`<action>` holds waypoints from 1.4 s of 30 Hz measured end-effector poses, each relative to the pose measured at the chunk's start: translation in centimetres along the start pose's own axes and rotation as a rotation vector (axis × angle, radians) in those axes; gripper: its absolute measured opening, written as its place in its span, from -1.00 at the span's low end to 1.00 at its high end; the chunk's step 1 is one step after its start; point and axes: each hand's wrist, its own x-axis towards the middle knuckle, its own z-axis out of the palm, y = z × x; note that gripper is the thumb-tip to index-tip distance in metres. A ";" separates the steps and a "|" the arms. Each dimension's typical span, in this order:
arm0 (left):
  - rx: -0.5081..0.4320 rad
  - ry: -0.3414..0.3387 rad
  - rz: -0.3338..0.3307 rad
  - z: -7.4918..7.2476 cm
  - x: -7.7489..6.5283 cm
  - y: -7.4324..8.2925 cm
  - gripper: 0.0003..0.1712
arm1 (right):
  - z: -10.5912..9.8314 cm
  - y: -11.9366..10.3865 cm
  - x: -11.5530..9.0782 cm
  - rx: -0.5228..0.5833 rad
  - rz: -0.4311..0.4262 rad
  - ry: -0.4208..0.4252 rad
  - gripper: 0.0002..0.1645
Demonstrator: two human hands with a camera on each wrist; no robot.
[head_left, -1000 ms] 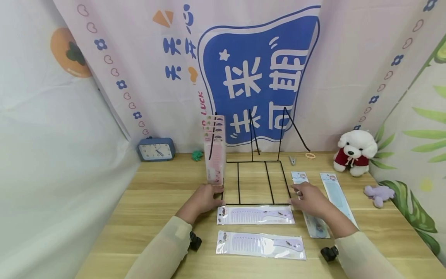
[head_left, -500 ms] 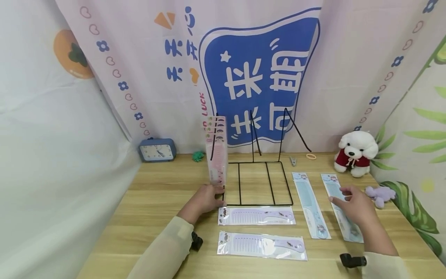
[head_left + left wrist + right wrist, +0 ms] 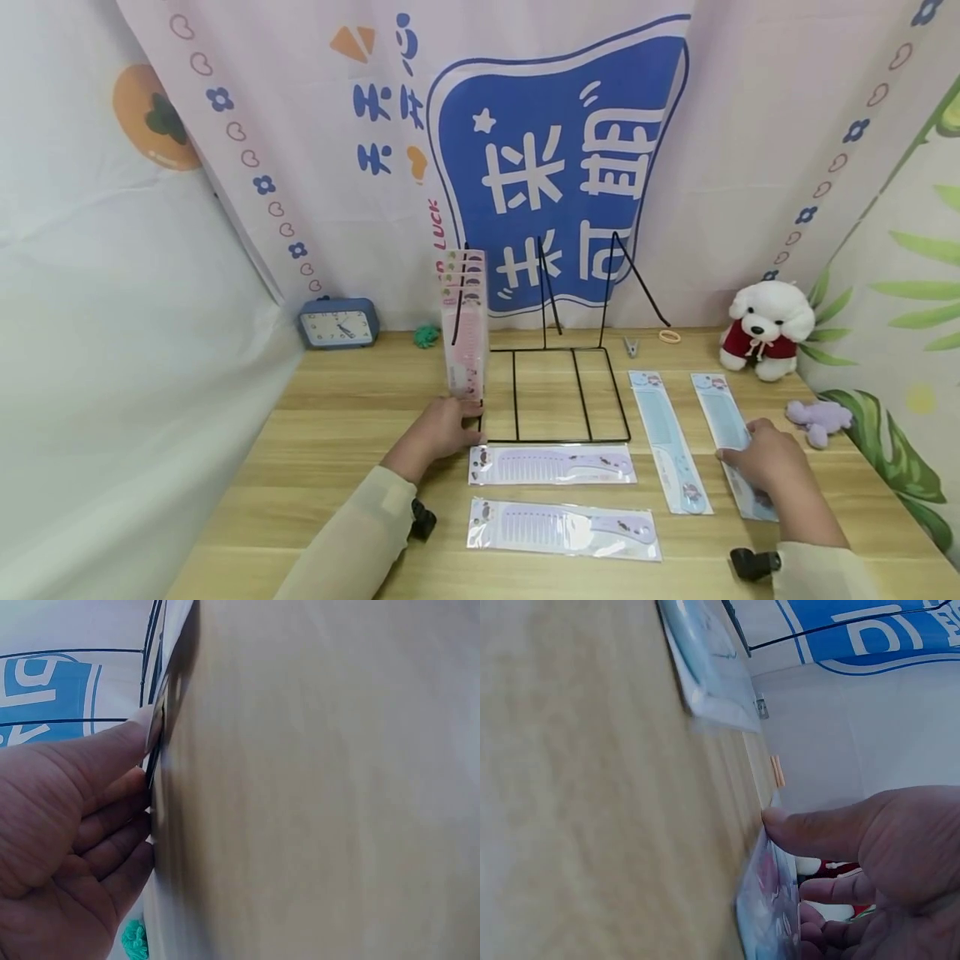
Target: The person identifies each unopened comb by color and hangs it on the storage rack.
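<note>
In the head view, my left hand (image 3: pixel 442 429) grips the front left corner of a black wire display rack (image 3: pixel 515 396). Several pink packaged combs (image 3: pixel 467 333) hang from the rack's left hook, just above that hand. My right hand (image 3: pixel 772 458) is over the rightmost blue packaged comb (image 3: pixel 722 412), which lies flat on the table. The right wrist view has the thumb (image 3: pixel 810 832) at one edge of this package (image 3: pixel 769 900) and fingers along the other side. Another blue packaged comb (image 3: pixel 667 442) lies to its left. Part of the held package is hidden under the hand.
Two purple packaged combs (image 3: pixel 551 464) lie in front of the rack. Along the back stand a blue clock (image 3: pixel 339 323) and a white plush dog (image 3: pixel 767 329). A green claw clip (image 3: pixel 427 336), a grey clip (image 3: pixel 631 347), an orange ring (image 3: pixel 670 337) and a purple toy (image 3: pixel 819 421) lie about.
My right hand has left the rack's front right corner, moved right, and come down onto the rightmost blue packaged comb. The left hand stays at the rack.
</note>
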 end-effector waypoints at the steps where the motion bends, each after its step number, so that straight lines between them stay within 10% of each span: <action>1: 0.005 0.002 0.003 0.0 0.0 0.0 -0.40 | 0.0 -0.1 0.1 0.003 0.005 -0.005 0.13; 15: 0.005 -0.004 0.006 -0.2 -0.2 0.1 -0.40 | -0.5 0.3 0.2 0.164 -0.171 0.172 -0.35; 25: -0.017 -0.005 0.001 -0.2 -0.3 0.2 -0.40 | -2.5 -0.4 -0.6 0.472 -0.281 0.266 -0.46; 30: -0.014 -0.008 -0.005 -0.1 -0.2 0.2 -0.40 | -2.7 -0.5 -0.5 0.937 -0.571 0.150 -0.90; 33: -0.011 -0.011 -0.013 -0.1 -0.1 0.2 -0.40 | -2.7 -1.0 -0.8 1.157 -0.819 0.002 -0.74; 42: -0.002 -0.022 -0.032 0.0 0.0 0.3 -0.40 | -2.7 -4.2 -2.2 1.134 -1.239 -0.345 -0.39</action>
